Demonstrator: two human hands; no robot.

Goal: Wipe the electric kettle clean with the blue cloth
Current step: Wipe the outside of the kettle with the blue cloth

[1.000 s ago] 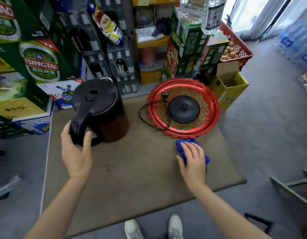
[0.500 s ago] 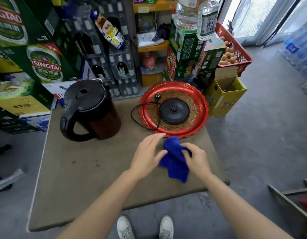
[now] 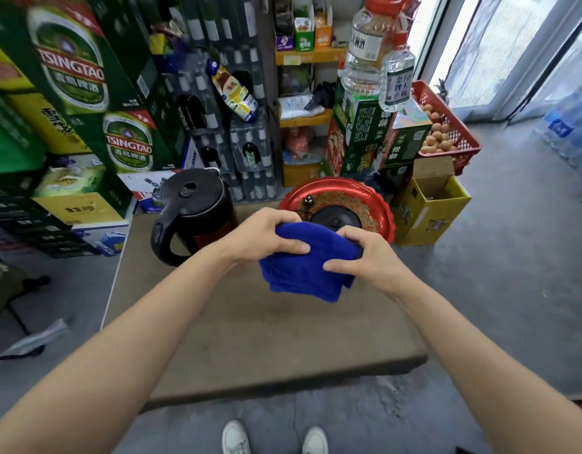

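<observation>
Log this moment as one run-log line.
phase: cloth readied | left hand: grips blue cloth | right hand: grips blue cloth | kettle: on table, untouched | wiping: not yet begun

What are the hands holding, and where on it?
Both hands, left and right, grip the blue cloth along its upper edge; the rest hangs down.

Bare forearms [image 3: 158, 319], white sneakers [image 3: 235, 437]
</observation>
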